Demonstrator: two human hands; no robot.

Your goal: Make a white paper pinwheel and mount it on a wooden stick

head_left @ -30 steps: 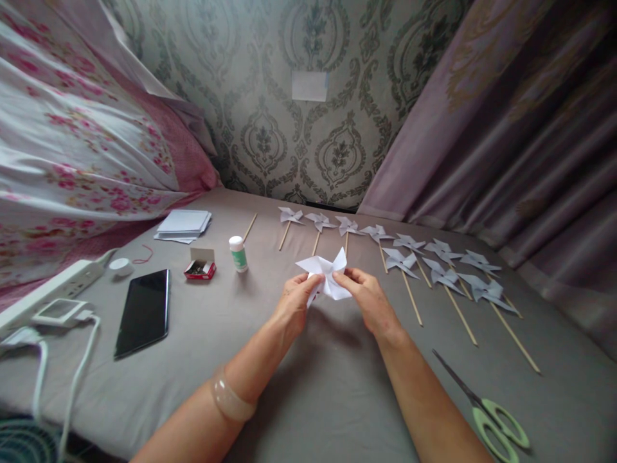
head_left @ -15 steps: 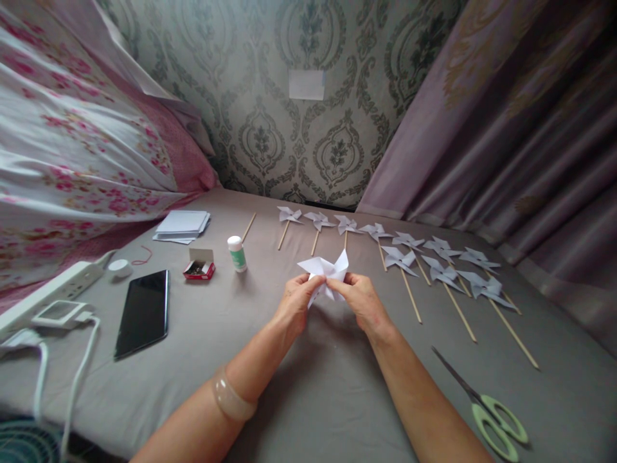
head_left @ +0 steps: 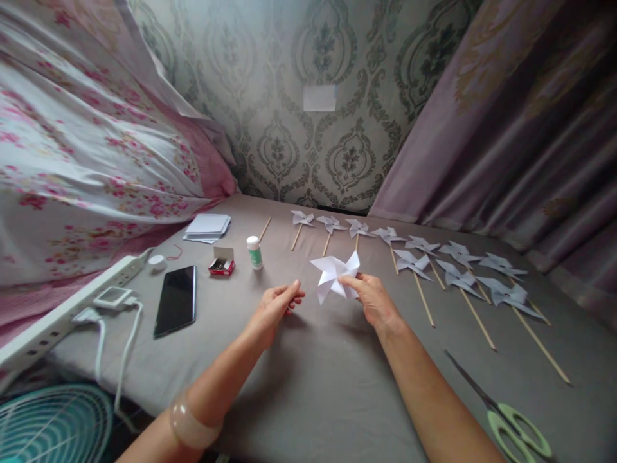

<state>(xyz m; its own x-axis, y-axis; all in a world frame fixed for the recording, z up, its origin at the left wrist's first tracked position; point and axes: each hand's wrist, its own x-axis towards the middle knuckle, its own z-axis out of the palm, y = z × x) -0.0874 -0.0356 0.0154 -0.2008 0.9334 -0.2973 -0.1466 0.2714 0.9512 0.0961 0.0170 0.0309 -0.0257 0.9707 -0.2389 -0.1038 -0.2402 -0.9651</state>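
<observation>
Pinwheel (head_left: 330,272) is in my right hand (head_left: 373,299), held over the grey cloth (head_left: 318,392), roughly mid-view. Grip: thumb on top near its middle, fingers underneath, closed on the paper's right side. My left hand (head_left: 277,308) is off the paper, just left of it; fingers curled, thumb stretched over them. Can't tell if something small is pinched in there. Bangle (head_left: 195,421) on my left forearm.

Behind and to the right: 10 mounted pinwheels (head_left: 413,262) lying on their sticks, 7 in a back row, 3 in front. 1 loose stick (head_left: 265,228) just behind the bottle (head_left: 255,254), which stands upright, white cap, green label. Left of that, red box (head_left: 222,265), flap up, small metal bits inside. Paper stack (head_left: 207,226) behind the box. Phone (head_left: 176,301) lies front-left of it, screen dark, near the power strip (head_left: 58,321). Fan (head_left: 53,424) bottom left. Scissors (head_left: 506,418), green handles, beside my right forearm.
</observation>
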